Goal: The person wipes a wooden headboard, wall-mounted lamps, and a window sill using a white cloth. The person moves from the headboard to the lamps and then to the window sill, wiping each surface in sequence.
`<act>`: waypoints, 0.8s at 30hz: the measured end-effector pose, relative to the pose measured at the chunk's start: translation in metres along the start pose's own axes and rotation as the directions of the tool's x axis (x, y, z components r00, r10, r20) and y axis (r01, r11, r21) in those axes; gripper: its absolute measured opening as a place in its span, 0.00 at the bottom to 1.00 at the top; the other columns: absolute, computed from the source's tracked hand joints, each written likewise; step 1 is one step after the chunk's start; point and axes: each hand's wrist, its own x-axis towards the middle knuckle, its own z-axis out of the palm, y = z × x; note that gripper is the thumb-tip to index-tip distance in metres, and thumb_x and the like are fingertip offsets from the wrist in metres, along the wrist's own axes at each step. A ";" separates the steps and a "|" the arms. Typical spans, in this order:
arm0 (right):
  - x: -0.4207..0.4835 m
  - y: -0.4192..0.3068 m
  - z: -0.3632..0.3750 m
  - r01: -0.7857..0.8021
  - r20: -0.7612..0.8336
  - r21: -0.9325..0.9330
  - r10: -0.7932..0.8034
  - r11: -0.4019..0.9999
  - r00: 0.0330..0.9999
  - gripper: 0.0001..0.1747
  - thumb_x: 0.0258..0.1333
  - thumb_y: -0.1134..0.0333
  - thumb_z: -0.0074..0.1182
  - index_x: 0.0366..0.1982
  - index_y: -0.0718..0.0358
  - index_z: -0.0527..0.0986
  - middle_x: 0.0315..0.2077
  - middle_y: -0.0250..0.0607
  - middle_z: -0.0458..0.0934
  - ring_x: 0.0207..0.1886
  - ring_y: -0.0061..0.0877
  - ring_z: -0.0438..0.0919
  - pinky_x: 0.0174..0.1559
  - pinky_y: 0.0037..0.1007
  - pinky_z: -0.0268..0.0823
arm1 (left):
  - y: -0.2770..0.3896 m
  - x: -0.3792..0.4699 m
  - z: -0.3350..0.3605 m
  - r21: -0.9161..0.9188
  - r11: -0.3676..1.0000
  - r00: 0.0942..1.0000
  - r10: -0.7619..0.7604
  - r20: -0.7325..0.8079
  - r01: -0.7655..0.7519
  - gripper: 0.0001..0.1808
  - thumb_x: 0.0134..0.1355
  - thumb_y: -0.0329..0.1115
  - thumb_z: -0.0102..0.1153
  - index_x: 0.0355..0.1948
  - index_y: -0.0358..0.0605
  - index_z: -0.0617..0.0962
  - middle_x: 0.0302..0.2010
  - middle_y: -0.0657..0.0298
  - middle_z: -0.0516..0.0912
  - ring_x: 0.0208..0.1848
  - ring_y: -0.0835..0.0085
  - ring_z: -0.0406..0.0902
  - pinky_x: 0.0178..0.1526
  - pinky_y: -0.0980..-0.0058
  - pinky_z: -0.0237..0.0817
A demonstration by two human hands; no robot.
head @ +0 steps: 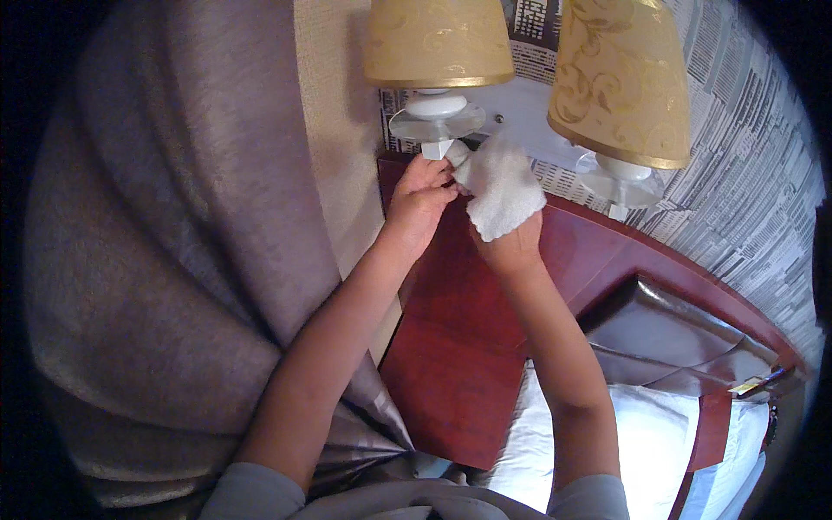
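Note:
A two-armed wall lamp with patterned gold fabric shades hangs before me, the left shade (439, 45) beside the right shade (617, 84). My left hand (419, 205) is raised just under the white square block (437, 149) below the left shade's clear disc (437, 123); its fingertips meet the edge of a cloth. My right hand (510, 240) holds that white cloth (504, 188), which drapes over its fingers and hides most of them, near the lamp's pale wall plate (520, 104). Whether the left fingers pinch the cloth or touch the lamp cannot be told.
A grey-brown curtain (195, 195) fills the left side. Below the lamp stand a dark red wooden headboard (455, 286) with a padded dark leather panel (663, 325) and a red wooden bedside surface (455, 383). A bed with white bedding (643, 442) lies at lower right.

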 end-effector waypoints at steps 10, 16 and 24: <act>-0.013 0.016 -0.006 0.057 0.000 -0.124 -0.057 0.991 0.998 0.27 0.48 0.66 0.65 0.54 0.63 0.79 0.47 0.52 0.82 0.50 0.52 0.82 0.48 0.52 0.75 | -0.002 -0.010 0.016 0.065 0.993 0.996 -0.094 -0.011 0.094 0.48 0.59 0.15 0.54 0.82 0.41 0.57 0.77 0.54 0.68 0.74 0.60 0.69 0.76 0.60 0.61; -0.042 -0.019 0.010 -0.098 -0.071 0.467 0.147 0.879 0.987 0.19 0.57 0.73 0.67 0.50 0.71 0.79 0.49 0.60 0.82 0.52 0.56 0.80 0.55 0.52 0.73 | 0.001 -0.022 -0.004 0.053 0.993 0.994 -0.107 -0.014 0.107 0.48 0.56 0.15 0.58 0.80 0.44 0.61 0.74 0.56 0.71 0.70 0.62 0.73 0.70 0.61 0.68; -0.025 -0.031 0.004 -0.644 0.558 0.610 0.327 0.462 0.763 0.18 0.61 0.72 0.57 0.52 0.69 0.81 0.45 0.61 0.85 0.52 0.56 0.82 0.56 0.46 0.74 | 0.012 -0.020 -0.026 0.081 0.997 0.959 0.016 -0.284 0.007 0.22 0.67 0.20 0.59 0.61 0.37 0.75 0.62 0.54 0.80 0.57 0.65 0.83 0.55 0.64 0.81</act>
